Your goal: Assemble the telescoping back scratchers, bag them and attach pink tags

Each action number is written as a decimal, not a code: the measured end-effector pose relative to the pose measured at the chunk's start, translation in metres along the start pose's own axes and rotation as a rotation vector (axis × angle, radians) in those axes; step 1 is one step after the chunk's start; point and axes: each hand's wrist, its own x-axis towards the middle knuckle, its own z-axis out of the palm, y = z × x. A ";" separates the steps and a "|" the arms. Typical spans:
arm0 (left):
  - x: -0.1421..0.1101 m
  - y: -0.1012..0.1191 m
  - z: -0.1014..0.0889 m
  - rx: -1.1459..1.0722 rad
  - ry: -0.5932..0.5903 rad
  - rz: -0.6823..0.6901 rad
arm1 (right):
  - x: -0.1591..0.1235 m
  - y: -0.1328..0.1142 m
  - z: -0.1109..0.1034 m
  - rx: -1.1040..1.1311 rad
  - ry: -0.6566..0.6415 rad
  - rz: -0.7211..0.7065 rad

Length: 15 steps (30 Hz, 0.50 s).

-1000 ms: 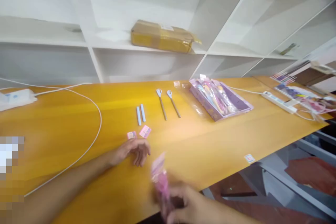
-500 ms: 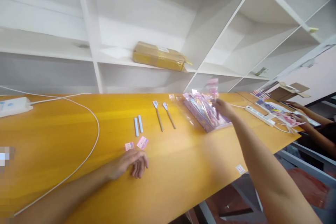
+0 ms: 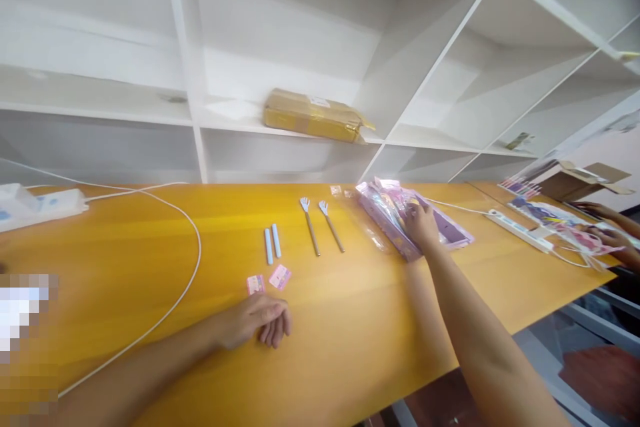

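Observation:
My right hand [image 3: 421,221] reaches over the purple box [image 3: 457,235], its fingers curled on one of the clear plastic packets [image 3: 384,203] lying in it; the fingertips are partly hidden. My left hand [image 3: 270,321] rests on the table, loosely closed, with nothing visible in it. Just beyond it lie two pink printed cards [image 3: 280,276]. Farther back are two light blue sticks [image 3: 273,241], side by side. To their right lie two back scratchers [image 3: 313,230] with pale blue claw heads and metal rods.
White shelving [image 3: 295,27] stands behind the wooden table [image 3: 330,360], holding a taped cardboard package [image 3: 315,117]. A white cable [image 3: 197,253] curves across the left side. A power strip [image 3: 520,230] lies at right, near another person's hands [image 3: 605,237] and an open carton [image 3: 583,183].
My right hand carried a pink plastic packet from the table's front edge to the purple box and lowered it among the others. My left hand stayed near the cards.

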 end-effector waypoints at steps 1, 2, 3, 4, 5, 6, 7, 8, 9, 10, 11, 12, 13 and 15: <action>0.000 0.000 0.000 0.002 0.001 -0.002 | 0.000 -0.002 -0.001 0.014 0.019 0.016; 0.000 0.000 0.000 0.003 0.002 -0.005 | 0.001 -0.005 -0.003 0.027 0.040 0.033; 0.000 0.000 0.000 0.004 0.002 -0.006 | 0.003 -0.010 -0.006 0.037 0.061 0.045; 0.000 0.000 0.000 0.006 0.004 -0.007 | 0.006 -0.015 -0.010 0.046 0.076 0.049; -0.001 0.000 0.000 0.009 0.007 -0.008 | 0.009 -0.023 -0.014 0.055 0.079 0.039; -0.001 0.001 0.000 0.014 0.010 -0.011 | 0.013 -0.031 -0.018 0.066 0.066 0.016; -0.001 0.002 0.000 0.020 0.014 -0.015 | 0.018 -0.040 -0.021 0.079 0.030 -0.022; -0.001 0.003 0.001 0.023 0.020 -0.021 | 0.023 -0.050 -0.025 0.094 -0.029 -0.067; -0.001 0.005 0.001 0.024 0.026 -0.030 | 0.027 -0.059 -0.027 0.108 -0.107 -0.113; 0.000 0.007 0.001 0.020 0.031 -0.040 | 0.030 -0.068 -0.028 0.115 -0.196 -0.155; 0.000 0.008 0.002 0.015 0.036 -0.047 | 0.032 -0.077 -0.028 0.113 -0.285 -0.190; 0.000 0.009 0.002 0.013 0.041 -0.051 | 0.033 -0.084 -0.027 0.100 -0.364 -0.218; 0.000 0.010 0.001 0.017 0.051 -0.051 | 0.033 -0.089 -0.025 0.077 -0.427 -0.236; -0.001 0.012 -0.001 0.048 0.082 -0.039 | 0.031 -0.097 -0.017 0.001 -0.492 -0.244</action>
